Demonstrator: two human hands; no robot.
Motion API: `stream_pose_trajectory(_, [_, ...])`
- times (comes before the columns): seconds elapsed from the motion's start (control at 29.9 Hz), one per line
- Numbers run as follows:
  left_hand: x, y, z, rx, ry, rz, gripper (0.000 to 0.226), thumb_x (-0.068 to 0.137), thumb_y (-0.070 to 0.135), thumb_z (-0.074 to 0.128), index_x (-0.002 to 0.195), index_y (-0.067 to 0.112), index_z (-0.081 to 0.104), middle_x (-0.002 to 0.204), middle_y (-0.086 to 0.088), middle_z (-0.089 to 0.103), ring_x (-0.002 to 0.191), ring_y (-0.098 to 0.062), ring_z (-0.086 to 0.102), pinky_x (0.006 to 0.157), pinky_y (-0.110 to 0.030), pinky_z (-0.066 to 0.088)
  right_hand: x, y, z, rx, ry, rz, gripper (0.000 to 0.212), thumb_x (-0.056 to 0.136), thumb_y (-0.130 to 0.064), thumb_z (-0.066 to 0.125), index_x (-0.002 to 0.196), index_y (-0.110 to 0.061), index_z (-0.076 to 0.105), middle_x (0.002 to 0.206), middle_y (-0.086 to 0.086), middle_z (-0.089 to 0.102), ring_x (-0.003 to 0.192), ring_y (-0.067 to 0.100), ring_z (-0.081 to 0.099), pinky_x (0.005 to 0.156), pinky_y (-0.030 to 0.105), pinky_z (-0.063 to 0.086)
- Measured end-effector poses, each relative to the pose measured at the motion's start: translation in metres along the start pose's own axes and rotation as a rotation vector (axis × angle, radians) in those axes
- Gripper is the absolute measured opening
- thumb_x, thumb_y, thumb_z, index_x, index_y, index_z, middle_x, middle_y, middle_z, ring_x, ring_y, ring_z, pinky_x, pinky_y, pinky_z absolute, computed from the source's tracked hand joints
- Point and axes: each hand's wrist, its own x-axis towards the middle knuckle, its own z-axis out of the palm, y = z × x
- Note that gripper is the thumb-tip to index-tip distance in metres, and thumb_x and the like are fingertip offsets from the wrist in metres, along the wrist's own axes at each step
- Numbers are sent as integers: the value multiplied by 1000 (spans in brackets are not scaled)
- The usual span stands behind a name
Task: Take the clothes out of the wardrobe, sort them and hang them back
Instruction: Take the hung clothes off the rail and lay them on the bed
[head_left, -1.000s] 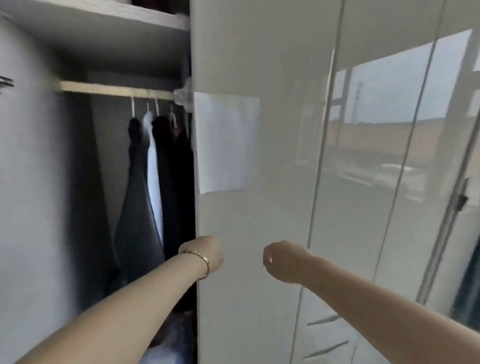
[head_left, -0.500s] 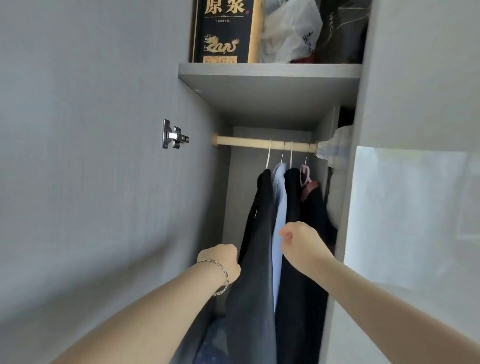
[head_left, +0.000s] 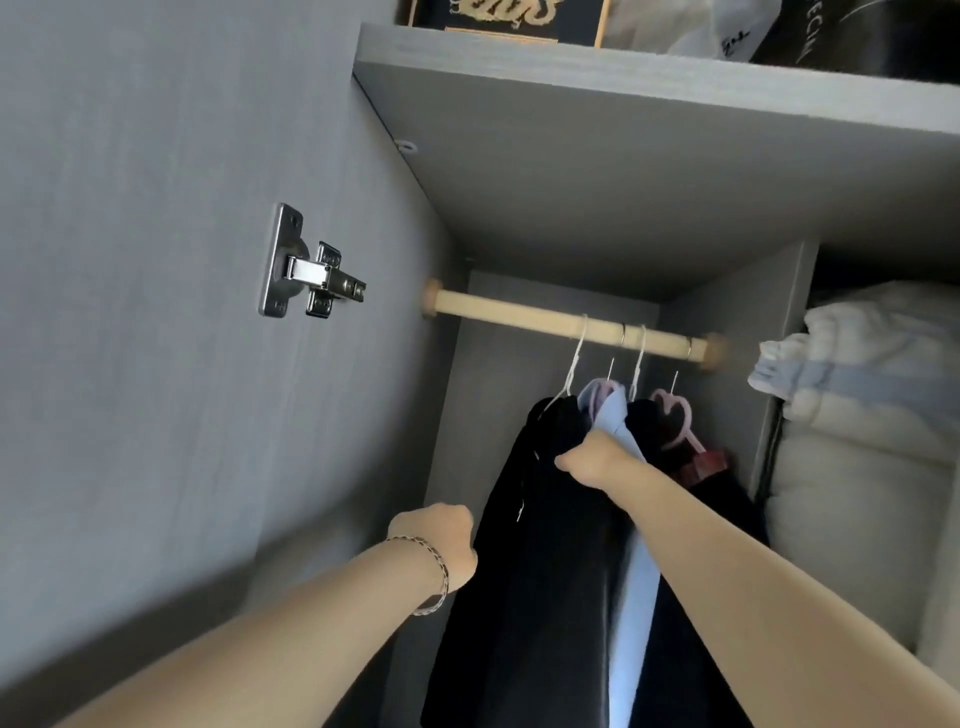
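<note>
Open wardrobe (head_left: 545, 171), grey interior, seen from below. Wooden rail (head_left: 519, 317) spans the compartment; four garments hang at its right end, including a dark garment (head_left: 524, 545) and a light blue shirt (head_left: 631, 613). Right hand (head_left: 592, 460) is closed on the dark garment's shoulder. Left hand (head_left: 441, 535), wearing a bracelet (head_left: 434, 571), is curled into a fist, holding nothing visible. Metal hinge (head_left: 306, 275) at left.

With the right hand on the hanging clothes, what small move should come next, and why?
Probably lift the dark garment so its hanger hook clears the rod. The right hand already grips it near the shoulder; the left hand is fisted, holding nothing.
</note>
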Motion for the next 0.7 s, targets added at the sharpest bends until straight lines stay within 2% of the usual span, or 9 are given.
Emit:
stream_pose_trajectory(0.13, [28, -2, 17, 11, -19, -6, 27, 92, 14, 38, 111, 9, 56, 100, -6, 62, 84, -23, 57, 76, -28, 45, 36, -9, 7, 64, 79, 24, 43, 99, -26, 44, 127, 5, 46, 127, 18, 57, 119, 31, 53, 94, 31, 42])
stream_pose_trajectory(0.2, [37, -4, 24, -4, -9, -26, 27, 91, 17, 39, 111, 12, 58, 106, -4, 65, 90, -24, 61, 77, -29, 47, 47, -12, 12, 124, 167, 4, 43, 100, -29, 41, 125, 5, 48, 123, 19, 59, 115, 34, 55, 90, 33, 44])
stream_pose_trajectory(0.27, [45, -6, 28, 6, 0, -42, 24, 90, 16, 40, 105, 13, 58, 105, -4, 65, 93, -25, 63, 74, -28, 46, 55, -13, 14, 181, 249, -42, 41, 100, -31, 39, 123, 2, 49, 121, 19, 60, 112, 35, 56, 84, 33, 44])
stream_pose_trajectory(0.33, [50, -9, 26, 16, 17, -58, 19, 90, 14, 39, 98, 16, 56, 96, -3, 61, 84, -23, 58, 70, -27, 43, 58, -15, 12, 227, 281, -102, 40, 100, -32, 39, 121, -1, 51, 117, 18, 61, 107, 34, 57, 73, 30, 40])
stream_pose_trajectory(0.4, [52, -11, 20, 15, 49, -70, 19, 91, 15, 39, 101, 17, 56, 98, -3, 61, 82, -20, 53, 69, -27, 41, 55, -19, 7, 278, 294, -168, 38, 100, -32, 39, 118, -1, 52, 113, 17, 62, 104, 33, 58, 69, 28, 37])
stream_pose_trajectory(0.5, [48, -13, 12, 17, 94, -78, 22, 94, 19, 40, 108, 16, 57, 104, -1, 62, 90, -20, 59, 70, -26, 42, 37, -27, -1, 284, 296, -246, 36, 100, -30, 39, 117, -1, 50, 109, 16, 62, 101, 31, 59, 69, 29, 38])
stream_pose_trajectory(0.57, [39, -13, 5, 3, 105, -79, 24, 94, 21, 40, 110, 16, 57, 110, -2, 62, 90, -20, 57, 71, -26, 42, 18, -27, -5, 257, 262, -266, 33, 100, -27, 39, 118, -1, 48, 96, 13, 60, 97, 30, 59, 67, 28, 39])
stream_pose_trajectory(0.64, [28, -14, 2, -8, 106, -62, 23, 94, 22, 41, 110, 15, 57, 110, -3, 62, 91, -20, 57, 72, -27, 45, -5, -24, -5, 222, 235, -242, 32, 100, -24, 38, 119, 0, 46, 76, 5, 48, 84, 26, 53, 59, 26, 36])
stream_pose_trajectory(0.7, [13, -15, -1, -22, 101, -43, 24, 94, 22, 42, 110, 15, 58, 110, -3, 62, 95, -21, 60, 76, -29, 48, -31, -16, -3, 194, 225, -218, 28, 98, -21, 39, 117, -1, 48, 71, 1, 41, 80, 21, 45, 66, 27, 37])
